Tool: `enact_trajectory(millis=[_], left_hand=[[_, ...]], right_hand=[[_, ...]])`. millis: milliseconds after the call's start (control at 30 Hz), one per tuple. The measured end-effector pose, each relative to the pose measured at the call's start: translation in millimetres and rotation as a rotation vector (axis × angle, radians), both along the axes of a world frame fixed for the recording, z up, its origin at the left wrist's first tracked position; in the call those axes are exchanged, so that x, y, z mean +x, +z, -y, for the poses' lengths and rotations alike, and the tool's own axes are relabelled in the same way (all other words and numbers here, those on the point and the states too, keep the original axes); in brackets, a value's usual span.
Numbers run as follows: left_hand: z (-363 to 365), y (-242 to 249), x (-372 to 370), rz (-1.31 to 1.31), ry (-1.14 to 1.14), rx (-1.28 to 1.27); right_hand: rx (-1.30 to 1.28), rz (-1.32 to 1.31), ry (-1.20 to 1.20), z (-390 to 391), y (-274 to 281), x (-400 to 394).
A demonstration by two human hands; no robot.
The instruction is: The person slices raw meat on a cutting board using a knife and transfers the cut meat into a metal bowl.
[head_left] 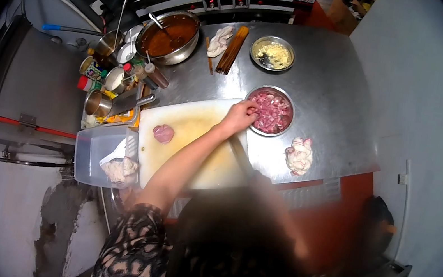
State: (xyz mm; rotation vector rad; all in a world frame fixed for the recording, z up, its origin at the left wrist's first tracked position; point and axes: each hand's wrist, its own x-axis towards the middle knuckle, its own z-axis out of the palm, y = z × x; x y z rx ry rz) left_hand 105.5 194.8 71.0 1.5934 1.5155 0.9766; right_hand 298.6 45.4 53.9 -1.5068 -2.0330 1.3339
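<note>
My left hand reaches over the far right corner of the white cutting board to the rim of a steel bowl of cut raw meat. Its fingers are pinched together at the meat; what they hold, if anything, is hidden. Close to my body, my right hand is blurred and partly covered by a dark smear. It grips a knife, whose blade slants over the board's right side. One round piece of raw meat lies on the left of the board.
Right of the bowl lies a pale fatty lump. Behind are a bowl of chopped garlic-like bits, a bundle of skewers, a cloth and a large bowl of red sauce. Seasoning bottles and a clear tub stand left.
</note>
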Motion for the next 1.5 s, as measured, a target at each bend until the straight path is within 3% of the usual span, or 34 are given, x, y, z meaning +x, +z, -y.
enact_trajectory(millis=[67,100,133,200,333,467,533,600,667,700,767,800,867,933,1000,1067,1133,1200,1267,1333,1400,1500], left_hand=[[-20,-8,15,-0.292,-0.091,0.003],[-27,-13,21,-0.343,-0.127,-0.082],[-34,-18,30,-0.567,-0.191,-0.211],[-33,-67,38,-0.601,-0.189,-0.06],[-18,-30,56,-0.631,-0.313,-0.182],[-20,-39,61,-0.741,-0.332,-0.141],[-25,-27,60,-0.682,-0.424,-0.265],[-23,-28,59,-0.739,-0.409,-0.199],[-16,-34,42,-0.735,-0.378,0.11],[-8,-31,32,-0.744,-0.347,0.084],[3,-11,17,-0.417,-0.187,0.252],[11,-6,4,-0.42,-0.168,0.244],[32,4,-42,-0.259,0.048,0.284],[60,1,-92,-0.27,0.366,0.246],[89,-9,-149,-0.339,0.677,0.014],[119,-21,-188,-0.626,0.831,-0.173],[136,-21,-204,-0.631,0.844,-0.47],[143,-27,-205,-0.589,0.854,-0.558],[149,-43,-199,-0.396,0.837,-0.446],[151,-56,-183,-0.402,0.78,-0.345],[154,-53,-157,0.279,0.632,-0.154],[153,-51,-133,0.485,0.474,-0.077]], right_hand=[[0.01,-0.009,0.04,0,-63,0],[0.017,0.009,0.026,0,-57,-2],[0.028,0.013,0.026,2,-63,-2],[0.061,0.006,0.047,4,-73,-1],[0.072,-0.102,-0.005,6,-60,-2],[0.142,-0.065,0.01,5,-67,-4],[0.104,-0.064,0.045,2,-64,-1],[0.056,-0.076,0.106,-3,-55,1],[0.259,-0.079,0.122,-3,-52,3],[0.247,-0.095,0.156,-2,-45,2],[0.248,0.0,0.165,-3,-24,1],[0.244,-0.004,0.185,-5,-15,1],[0.215,-0.029,0.373,-9,-4,-2],[0.202,0.0,0.447,-5,-3,-13],[0.193,0.029,0.516,-8,3,-27],[0.171,0.117,0.596,-18,16,-43],[0.125,0.101,0.509,-27,12,-50],[0.08,0.088,0.417,-34,8,-52],[0.112,0.136,0.194,-37,6,-50],[0.117,0.07,0.147,-40,-9,-41],[0.084,-0.056,0.062,-39,-8,-37],[-0.031,-0.027,0.033,-31,15,-38]])
